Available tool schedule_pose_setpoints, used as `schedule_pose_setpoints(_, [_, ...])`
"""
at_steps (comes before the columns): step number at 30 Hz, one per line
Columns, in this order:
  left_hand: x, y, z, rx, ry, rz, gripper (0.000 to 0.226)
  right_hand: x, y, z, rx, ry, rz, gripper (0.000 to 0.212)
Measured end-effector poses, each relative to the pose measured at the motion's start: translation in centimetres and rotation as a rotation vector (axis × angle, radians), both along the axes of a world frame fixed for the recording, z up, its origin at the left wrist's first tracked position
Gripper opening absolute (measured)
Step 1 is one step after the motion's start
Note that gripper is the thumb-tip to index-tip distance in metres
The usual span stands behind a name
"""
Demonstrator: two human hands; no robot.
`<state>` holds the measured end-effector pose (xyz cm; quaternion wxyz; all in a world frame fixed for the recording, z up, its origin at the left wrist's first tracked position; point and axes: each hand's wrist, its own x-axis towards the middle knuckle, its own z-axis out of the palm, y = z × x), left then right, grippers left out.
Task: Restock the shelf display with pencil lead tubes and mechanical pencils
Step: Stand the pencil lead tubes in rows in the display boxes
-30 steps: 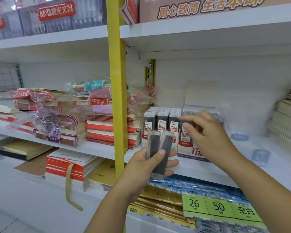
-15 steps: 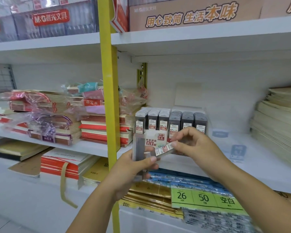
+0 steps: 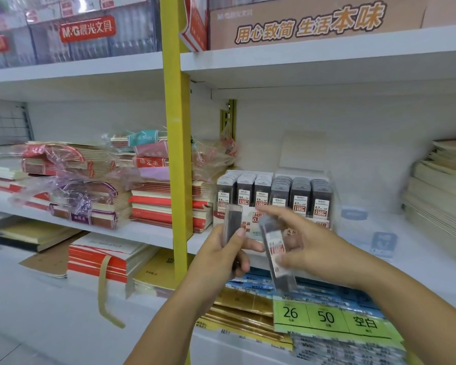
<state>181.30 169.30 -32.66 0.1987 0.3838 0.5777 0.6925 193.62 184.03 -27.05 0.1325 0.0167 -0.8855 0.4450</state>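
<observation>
The fingers (image 3: pixel 279 214) of the right hand (image 3: pixel 311 248) pinch a labelled lead tube (image 3: pixel 275 255) along its sides, tilted with its printed face toward the camera, probably so that the lead size can be read before a row is chosen. The left hand (image 3: pixel 221 256) grips a spare lead tube (image 3: pixel 233 222) upright, thumb pressed on its front. I judge it is parked there, within easy reach, as the next one to go in. Both tubes hang in the air, apart from each other and just in front of the display box (image 3: pixel 274 196), touching nothing in it. The box stands on the white shelf (image 3: pixel 153 233) with its tubes upright in rows, labels forward, paler caps on the left marked 0.5 and darker ones on the right, so sorting by size seems to matter. Stacked notebooks (image 3: pixel 166 204) lie beside the box, beyond the yellow upright (image 3: pixel 177 154). No mechanical pencils are visible that I can make out.
</observation>
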Motion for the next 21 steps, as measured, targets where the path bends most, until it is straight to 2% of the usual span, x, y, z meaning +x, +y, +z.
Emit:
schedule_pose_setpoints(3, [-0.2,0.1,-0.1,0.005,-0.007,0.029,0.017,-0.2,0.4,1.4,-0.127,0.456,-0.239,0.059])
schedule_pose_setpoints(5, [-0.5,0.2,-0.2,0.026,-0.008,0.057,0.017,-0.3,1.0,2.2,-0.082,0.717,-0.385,0.045])
schedule_pose_setpoints(8, [-0.8,0.3,-0.3,0.041,0.005,0.081,0.015,-0.7,2.1,2.7,0.011,0.849,-0.484,0.037])
schedule_pose_setpoints(11, [-1.1,0.5,-0.6,0.022,0.021,0.087,0.015,-1.5,2.8,2.8,0.098,0.815,-0.515,0.038])
schedule_pose_setpoints(18, [-1.3,0.9,-1.0,-0.018,0.020,0.070,0.016,-3.6,3.8,1.8,0.278,0.475,-0.557,0.033])
schedule_pose_setpoints(21, [-1.3,0.8,-1.0,-0.033,0.026,0.041,0.015,-4.5,4.4,0.9,0.585,0.419,-0.685,0.033])
